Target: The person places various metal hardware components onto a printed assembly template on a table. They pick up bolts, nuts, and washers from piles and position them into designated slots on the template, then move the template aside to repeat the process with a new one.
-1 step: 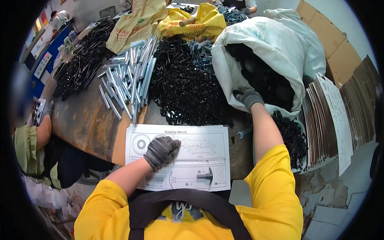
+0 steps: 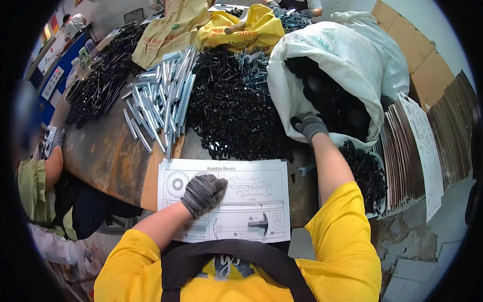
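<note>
My left hand (image 2: pixel 204 194), in a grey glove, rests on a printed parts sheet (image 2: pixel 251 214) with line drawings of wrenches, washers and a T-shaped part. Its fingers are curled together; whatever may be under them is hidden. My right hand (image 2: pixel 311 125), gloved alike, is at the lower lip of a large white woven sack (image 2: pixel 327 45). Those fingers are bent, with a dark patch at their tips that I cannot make out. Round black parts (image 2: pixel 322 93) fill the mouth of the sack. A small wrench (image 2: pixel 306 169) lies on the table below.
Black bolts (image 2: pixel 234 105) are heaped beyond the sheet, silver tubes (image 2: pixel 161 95) left of them, long black rods (image 2: pixel 100 75) farther left. Yellow sacks (image 2: pixel 241 32) stand behind. Cardboard sheets (image 2: pixel 402 156) and a bin of black parts (image 2: pixel 365 176) flank my right. A co-worker's hand (image 2: pixel 59 137) is left.
My right hand has shifted slightly left at the sack's lip. The left hand and the sheet sit slightly lower in the picture.
</note>
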Demonstrator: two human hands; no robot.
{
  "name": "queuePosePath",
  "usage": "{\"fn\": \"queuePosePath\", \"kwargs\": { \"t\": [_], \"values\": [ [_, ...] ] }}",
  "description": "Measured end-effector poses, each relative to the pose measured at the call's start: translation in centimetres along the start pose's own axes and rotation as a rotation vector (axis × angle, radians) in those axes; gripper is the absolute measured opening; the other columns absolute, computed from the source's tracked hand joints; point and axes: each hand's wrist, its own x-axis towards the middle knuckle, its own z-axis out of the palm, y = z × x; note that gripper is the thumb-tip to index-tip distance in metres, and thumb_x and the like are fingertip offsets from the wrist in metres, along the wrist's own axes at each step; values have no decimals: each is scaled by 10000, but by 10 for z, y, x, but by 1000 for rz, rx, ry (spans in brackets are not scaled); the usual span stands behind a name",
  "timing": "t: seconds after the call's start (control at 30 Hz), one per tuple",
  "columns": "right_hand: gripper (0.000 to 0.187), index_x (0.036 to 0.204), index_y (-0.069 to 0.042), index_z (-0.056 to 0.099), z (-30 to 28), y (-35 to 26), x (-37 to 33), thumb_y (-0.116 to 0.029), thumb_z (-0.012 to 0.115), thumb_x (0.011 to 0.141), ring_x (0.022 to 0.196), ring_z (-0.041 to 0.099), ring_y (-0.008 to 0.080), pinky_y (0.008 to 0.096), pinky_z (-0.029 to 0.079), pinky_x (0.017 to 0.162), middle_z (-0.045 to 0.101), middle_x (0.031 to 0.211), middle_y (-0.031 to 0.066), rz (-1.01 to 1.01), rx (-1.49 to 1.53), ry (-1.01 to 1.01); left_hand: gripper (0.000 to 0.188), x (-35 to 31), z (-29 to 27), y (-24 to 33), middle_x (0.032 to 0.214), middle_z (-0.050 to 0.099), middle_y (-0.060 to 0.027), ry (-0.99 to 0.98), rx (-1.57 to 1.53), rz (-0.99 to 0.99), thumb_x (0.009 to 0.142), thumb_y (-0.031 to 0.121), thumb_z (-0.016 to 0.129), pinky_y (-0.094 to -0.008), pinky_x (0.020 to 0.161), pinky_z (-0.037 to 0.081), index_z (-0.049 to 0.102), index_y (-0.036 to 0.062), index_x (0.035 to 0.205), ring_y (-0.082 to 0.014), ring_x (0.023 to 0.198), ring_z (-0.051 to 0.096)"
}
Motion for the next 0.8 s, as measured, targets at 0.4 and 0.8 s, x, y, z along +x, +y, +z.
{"fn": "queuePosePath", "kwargs": {
  "t": [0.4, 0.8],
  "values": [
    [535, 1245, -205, 453, -30, 80, 61, -333, 579, 742, 1151, 443, 311, 384, 366, 955, 466, 1254, 133, 229, 271, 164, 135, -6, 4, -12, 562, 515, -81, 124, -96, 17, 685, 80, 623, -382, 431, 403, 604, 69, 818, -267, 494, 517],
    [363, 1105, -124, 575, -54, 21, -60, -270, 591, 773, 1014, 542, 275, 355, 422, 897, 566, 1116, 114, -213, 238, 797, 280, -8, 2, -18, 796, 594, -135, -89, -280, -193, 789, 127, 548, -344, 700, 469, 587, 68, 1060, -287, 739, 579]
  ]
}}
